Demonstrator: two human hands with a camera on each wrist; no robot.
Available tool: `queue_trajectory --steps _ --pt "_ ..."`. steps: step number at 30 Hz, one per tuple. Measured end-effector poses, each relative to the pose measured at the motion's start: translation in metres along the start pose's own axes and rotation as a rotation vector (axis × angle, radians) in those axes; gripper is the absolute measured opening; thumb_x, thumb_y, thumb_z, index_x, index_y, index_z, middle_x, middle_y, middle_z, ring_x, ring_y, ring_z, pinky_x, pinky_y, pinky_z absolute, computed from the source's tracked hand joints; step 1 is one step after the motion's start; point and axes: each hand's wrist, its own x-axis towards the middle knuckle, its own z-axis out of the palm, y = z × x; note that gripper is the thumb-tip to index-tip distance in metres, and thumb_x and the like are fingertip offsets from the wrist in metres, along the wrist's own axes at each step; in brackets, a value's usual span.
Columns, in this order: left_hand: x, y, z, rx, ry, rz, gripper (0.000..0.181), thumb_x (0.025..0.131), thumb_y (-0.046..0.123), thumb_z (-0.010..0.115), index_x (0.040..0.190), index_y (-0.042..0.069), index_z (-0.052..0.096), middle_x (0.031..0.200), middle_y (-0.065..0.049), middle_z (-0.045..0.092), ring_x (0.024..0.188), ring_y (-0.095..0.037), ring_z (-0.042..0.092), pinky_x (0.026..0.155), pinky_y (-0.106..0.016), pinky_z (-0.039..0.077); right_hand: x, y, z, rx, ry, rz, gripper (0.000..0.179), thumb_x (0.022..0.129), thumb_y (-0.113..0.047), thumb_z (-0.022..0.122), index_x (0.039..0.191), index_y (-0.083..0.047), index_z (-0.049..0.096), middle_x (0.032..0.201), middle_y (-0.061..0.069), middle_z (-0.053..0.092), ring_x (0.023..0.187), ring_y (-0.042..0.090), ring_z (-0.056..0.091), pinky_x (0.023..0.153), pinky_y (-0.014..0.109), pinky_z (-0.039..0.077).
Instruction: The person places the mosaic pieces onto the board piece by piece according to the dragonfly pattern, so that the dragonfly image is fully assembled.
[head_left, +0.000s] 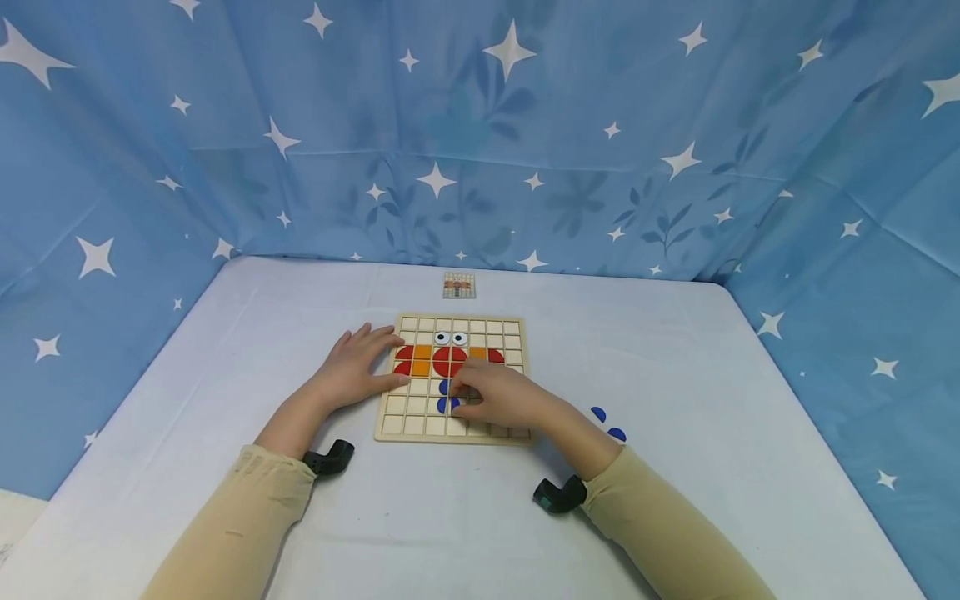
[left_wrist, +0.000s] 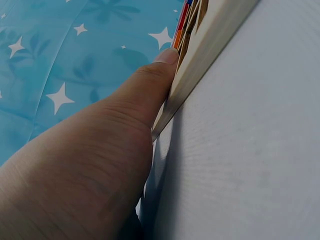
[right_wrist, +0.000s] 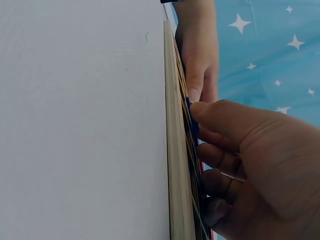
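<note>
A square wooden grid board (head_left: 415, 426) lies on the table under both hands. My left hand (head_left: 352, 369) rests at its left edge, fingers spread and thumb over the rim; in the left wrist view the thumb (left_wrist: 150, 82) lies along that edge. My right hand (head_left: 504, 395) is over the lower middle cells, thumb and forefinger pinching a small blue piece (right_wrist: 194, 128) at the board. Beside those fingertips sits another blue piece (head_left: 442, 406). Red quarter-rounds form a disc (head_left: 442, 362) at the centre, below two eye pieces (head_left: 442, 338). Orange squares (head_left: 422, 367) flank it. The right hand hides some cells.
Two loose blue pieces (head_left: 597, 414) (head_left: 617, 434) lie on the white table right of the board, near the right forearm. A small picture card (head_left: 459, 285) lies behind the board. A blue star-patterned curtain (head_left: 465, 125) surrounds the table's back and sides.
</note>
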Motion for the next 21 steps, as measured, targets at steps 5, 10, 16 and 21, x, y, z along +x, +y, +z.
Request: queue_trajectory --steps 5,10,16,21 --pt "0.0004 -0.0012 0.0005 0.010 0.001 0.000 0.075 0.086 0.062 0.066 0.146 0.021 0.047 0.162 -0.010 0.031 0.152 -0.041 0.013 0.123 -0.061 0.003 0.0002 -0.0023 0.0011 -0.016 0.011 0.008 0.021 0.092 -0.037 0.070 0.106 -0.023 0.067 0.101 -0.011 0.059 0.085 0.006 0.053 0.078 0.022 0.050" --pt "0.0004 -0.0009 0.0001 0.005 0.000 -0.002 0.075 0.086 0.061 0.067 0.146 0.021 0.048 0.162 -0.009 0.031 0.153 -0.040 0.012 0.123 -0.060 0.002 0.0005 -0.0010 0.0015 0.006 0.008 0.018 0.018 0.093 -0.033 0.069 0.108 -0.023 0.066 0.102 -0.012 0.060 0.088 0.006 0.055 0.082 0.024 0.052" --pt "0.0015 -0.0016 0.0008 0.011 -0.002 0.003 0.076 0.086 0.063 0.065 0.147 0.021 0.047 0.162 -0.009 0.030 0.153 -0.040 0.012 0.123 -0.061 0.002 0.0017 0.0017 0.0026 0.003 0.002 0.020 0.015 0.094 -0.025 0.064 0.109 -0.023 0.066 0.104 -0.012 0.060 0.091 0.005 0.057 0.088 0.026 0.053" --pt "0.0018 -0.0023 0.0009 0.007 -0.002 0.006 0.075 0.086 0.061 0.066 0.146 0.021 0.047 0.162 -0.010 0.031 0.153 -0.040 0.012 0.123 -0.061 0.003 0.0023 0.0022 0.0052 -0.023 0.007 0.028 0.014 0.095 -0.027 0.065 0.109 -0.024 0.066 0.102 -0.012 0.060 0.090 0.005 0.056 0.086 0.025 0.052"
